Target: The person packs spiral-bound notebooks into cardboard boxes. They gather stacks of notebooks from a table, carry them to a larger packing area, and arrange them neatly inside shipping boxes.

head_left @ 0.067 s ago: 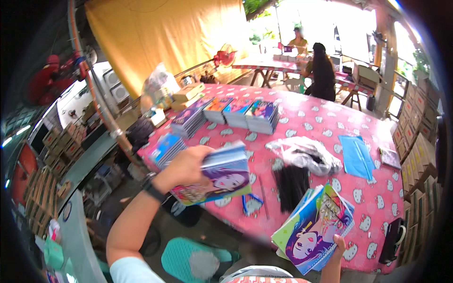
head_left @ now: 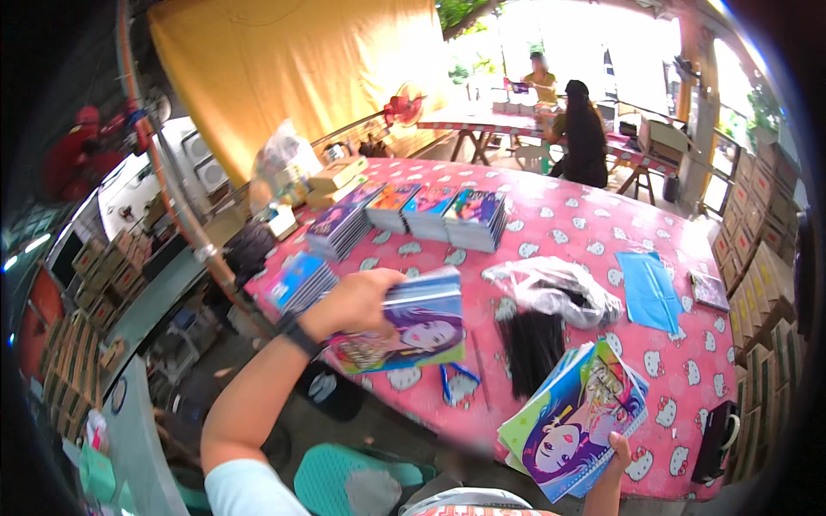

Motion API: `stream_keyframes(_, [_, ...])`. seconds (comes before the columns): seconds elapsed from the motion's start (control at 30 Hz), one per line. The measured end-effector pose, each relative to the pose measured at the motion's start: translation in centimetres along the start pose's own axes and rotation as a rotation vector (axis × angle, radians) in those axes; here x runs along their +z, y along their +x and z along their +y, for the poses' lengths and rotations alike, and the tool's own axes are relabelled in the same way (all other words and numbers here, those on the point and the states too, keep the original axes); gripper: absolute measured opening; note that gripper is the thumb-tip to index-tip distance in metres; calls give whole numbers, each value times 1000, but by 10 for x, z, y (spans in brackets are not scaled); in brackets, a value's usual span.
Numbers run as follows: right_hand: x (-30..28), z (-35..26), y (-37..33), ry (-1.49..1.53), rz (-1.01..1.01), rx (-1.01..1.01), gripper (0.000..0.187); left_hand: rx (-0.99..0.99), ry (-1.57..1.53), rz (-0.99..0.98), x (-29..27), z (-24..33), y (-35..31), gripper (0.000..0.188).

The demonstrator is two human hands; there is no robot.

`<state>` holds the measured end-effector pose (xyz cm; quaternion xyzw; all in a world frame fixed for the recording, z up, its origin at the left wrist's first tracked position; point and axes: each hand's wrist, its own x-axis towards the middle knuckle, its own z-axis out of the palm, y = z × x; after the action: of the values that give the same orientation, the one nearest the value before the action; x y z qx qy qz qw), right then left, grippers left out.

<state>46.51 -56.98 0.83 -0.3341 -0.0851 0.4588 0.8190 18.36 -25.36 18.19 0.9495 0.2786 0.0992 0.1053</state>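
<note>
My left hand [head_left: 360, 303] is closed round the upper edge of a thick stack of notebooks [head_left: 428, 331], whose front cover shows a drawn long-haired figure on blue. That stack is raised over the near left part of the pink table. At the lower right, my right hand [head_left: 618, 454] grips a second bundle of notebooks [head_left: 564, 430] with the same cover, slightly fanned and tilted. Beyond this bundle lie black strips [head_left: 531, 348] and a clear plastic bag [head_left: 559, 288]. Blue-handled scissors [head_left: 456, 381] rest beside the left stack.
Several notebook piles [head_left: 469, 219] stand at the table's far left, with another pile [head_left: 301, 279] nearer. A blue sheet [head_left: 648, 291] lies on the right of the pink table [head_left: 551, 198]. A green stool [head_left: 335, 482] is below. Two people [head_left: 585, 138] sit at a farther table.
My left hand has shifted a little to the right with its notebook stack. The right hand and its bundle stay almost in place.
</note>
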Motion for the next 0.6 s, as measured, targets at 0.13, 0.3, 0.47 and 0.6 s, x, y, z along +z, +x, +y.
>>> stream_keyframes(0.13, [39, 25, 22, 21, 130, -110, 63, 131, -19, -359, 40, -86, 134, 74])
stream_keyframes(0.3, [85, 47, 51, 33, 241, -173, 65, 173, 32, -690, 112, -175, 264, 76])
stream_keyframes(0.47, [109, 59, 80, -55, 349, -228, 64, 144, 15, -827, 182, -240, 346, 81])
stream_keyframes(0.6, [120, 69, 104, -131, 377, -208, 64, 155, -84, -944, 225, -267, 366, 86])
